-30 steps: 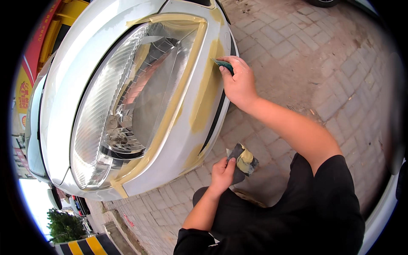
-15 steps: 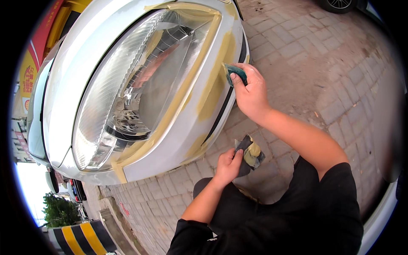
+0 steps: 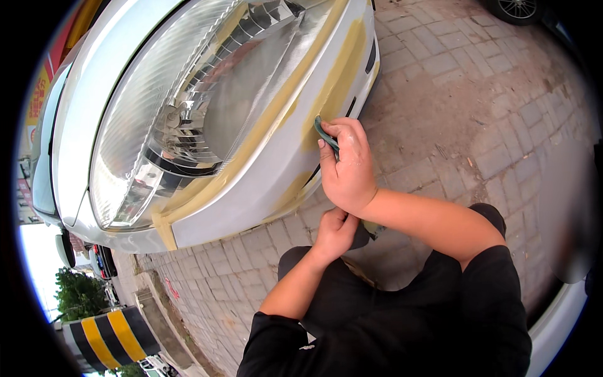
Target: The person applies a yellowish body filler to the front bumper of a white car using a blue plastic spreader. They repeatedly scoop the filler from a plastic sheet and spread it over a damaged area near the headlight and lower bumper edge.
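Observation:
My right hand (image 3: pixel 348 173) pinches a thin green putty spreader (image 3: pixel 326 134) between thumb and fingers. Its edge touches the white car bumper (image 3: pixel 235 204) at the lower part of a long yellowish putty streak (image 3: pixel 344 69). My left hand (image 3: pixel 336 237) is closed lower down, near my knee. It grips a dark flat scraper loaded with putty, plain in the earlier head frame; now my right wrist and forearm hide most of it, and only some yellow putty (image 3: pixel 372 230) peeks out. Masking tape (image 3: pixel 267 135) runs along the edge of the clear headlight (image 3: pixel 242 100).
More putty patches (image 3: pixel 292 191) lie low on the bumper, beside a dark slot. Brick paving (image 3: pixel 433 63) spreads beneath and to the right. A car wheel (image 3: pixel 516 7) shows at the top right. A black-and-yellow striped block (image 3: pixel 113 339) stands at the lower left.
My right hand has come down and left along the bumper with the green spreader, now crossing in front of my left hand. The view has shifted, moving the car up and left.

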`<state>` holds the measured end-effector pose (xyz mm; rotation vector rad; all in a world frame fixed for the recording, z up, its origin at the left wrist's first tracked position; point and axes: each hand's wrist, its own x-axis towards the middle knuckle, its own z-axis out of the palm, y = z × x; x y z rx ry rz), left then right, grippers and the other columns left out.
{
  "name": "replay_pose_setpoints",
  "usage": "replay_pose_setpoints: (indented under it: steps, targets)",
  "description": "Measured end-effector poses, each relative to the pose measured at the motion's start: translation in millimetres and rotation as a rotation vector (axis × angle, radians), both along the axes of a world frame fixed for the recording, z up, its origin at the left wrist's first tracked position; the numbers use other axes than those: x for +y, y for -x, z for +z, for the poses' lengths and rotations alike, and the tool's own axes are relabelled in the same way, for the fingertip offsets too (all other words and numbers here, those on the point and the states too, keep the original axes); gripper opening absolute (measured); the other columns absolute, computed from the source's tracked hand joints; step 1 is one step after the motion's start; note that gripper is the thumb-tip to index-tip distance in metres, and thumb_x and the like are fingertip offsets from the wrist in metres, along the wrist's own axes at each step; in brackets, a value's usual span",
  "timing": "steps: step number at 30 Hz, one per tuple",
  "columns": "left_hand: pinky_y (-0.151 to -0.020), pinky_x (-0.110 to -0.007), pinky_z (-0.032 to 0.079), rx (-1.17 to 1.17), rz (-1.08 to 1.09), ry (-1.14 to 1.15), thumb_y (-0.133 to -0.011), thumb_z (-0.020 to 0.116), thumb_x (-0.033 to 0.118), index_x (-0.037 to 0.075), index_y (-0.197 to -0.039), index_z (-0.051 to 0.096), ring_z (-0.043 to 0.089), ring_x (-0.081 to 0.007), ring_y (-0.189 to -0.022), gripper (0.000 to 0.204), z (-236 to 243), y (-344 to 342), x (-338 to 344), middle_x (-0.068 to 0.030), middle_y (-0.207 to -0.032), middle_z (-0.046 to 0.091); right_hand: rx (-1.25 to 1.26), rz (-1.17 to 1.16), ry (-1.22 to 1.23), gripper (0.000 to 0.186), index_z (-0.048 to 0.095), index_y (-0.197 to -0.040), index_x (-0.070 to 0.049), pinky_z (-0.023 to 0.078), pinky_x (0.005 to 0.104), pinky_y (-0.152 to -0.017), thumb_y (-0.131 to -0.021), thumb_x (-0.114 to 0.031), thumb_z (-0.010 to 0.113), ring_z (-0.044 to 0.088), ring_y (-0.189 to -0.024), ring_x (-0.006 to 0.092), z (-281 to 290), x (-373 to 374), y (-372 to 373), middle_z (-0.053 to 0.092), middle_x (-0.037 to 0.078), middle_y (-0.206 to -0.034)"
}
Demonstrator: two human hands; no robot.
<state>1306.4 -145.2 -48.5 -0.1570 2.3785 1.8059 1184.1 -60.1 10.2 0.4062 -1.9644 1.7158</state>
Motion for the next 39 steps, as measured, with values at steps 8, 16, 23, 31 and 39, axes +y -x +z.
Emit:
replay_pose_setpoints:
  steps: [8, 16, 23, 31, 39]
  targets:
    - [-0.055, -0.029, 0.042, -0.040, 0.030, 0.047, -0.099, 0.061, 0.013, -0.003, -0.088, 0.063, 0.047, -0.0071, -0.062, 0.020, 2.9, -3.2, 3.0, -0.0005, -0.065, 0.058, -0.017, 0.324, -0.024, 0.021, 0.057, -0.111, 0.001, 0.051, 0.0401, -0.084, -0.091, 0.002, 0.060, 0.060, -0.096, 0.0349, 17.4, 40.3, -4.4, 0.061, 0.017, -0.105]
    - [-0.052, -0.025, 0.037, 0.223, 0.341, -0.173, -0.103, 0.059, 0.017, -0.001, -0.084, 0.060, 0.042, -0.0039, -0.061, 0.026, 35.8, -10.6, 7.9, 0.0046, -0.064, 0.052, -0.142, 0.270, -0.279, 0.016, 0.067, -0.104, 0.001, 0.054, 0.0342, -0.078, -0.088, 0.000, 0.068, 0.067, -0.090, 0.0255, 30.9, 122.7, -32.6, 0.069, 0.013, -0.101]
    - [-0.055, -0.021, 0.031, 0.472, 0.397, -0.044, -0.102, 0.057, 0.008, -0.001, -0.083, 0.059, 0.038, -0.0030, -0.064, 0.021, 50.2, -19.2, 11.3, 0.0049, -0.069, 0.053, 0.174, 0.457, -0.529, 0.036, 0.064, -0.107, 0.005, 0.054, 0.0408, -0.077, -0.071, 0.011, 0.070, 0.064, -0.087, 0.0346, 45.1, 116.7, -55.9, 0.066, 0.016, -0.099]
    - [-0.053, -0.026, 0.043, 0.696, 0.388, 0.068, -0.097, 0.057, 0.002, -0.010, -0.104, 0.066, 0.051, -0.0111, -0.059, 0.016, 46.5, -24.8, 14.7, -0.0058, -0.071, 0.061, 0.212, 0.434, -0.474, 0.036, 0.063, -0.108, 0.008, 0.055, 0.0397, -0.077, -0.073, 0.008, 0.072, 0.064, -0.087, 0.0348, 40.2, 104.4, -68.9, 0.065, 0.018, -0.100]
    - [-0.065, -0.029, 0.053, 0.700, 0.293, 0.164, -0.095, 0.059, -0.001, -0.016, -0.115, 0.063, 0.063, -0.0179, -0.067, 0.026, 55.3, -29.2, 17.4, -0.0168, -0.084, 0.069, 0.183, 0.428, -0.499, 0.038, 0.063, -0.108, 0.009, 0.055, 0.0402, -0.078, -0.071, 0.009, 0.071, 0.063, -0.088, 0.0347, 38.3, 102.3, -74.4, 0.064, 0.018, -0.100]
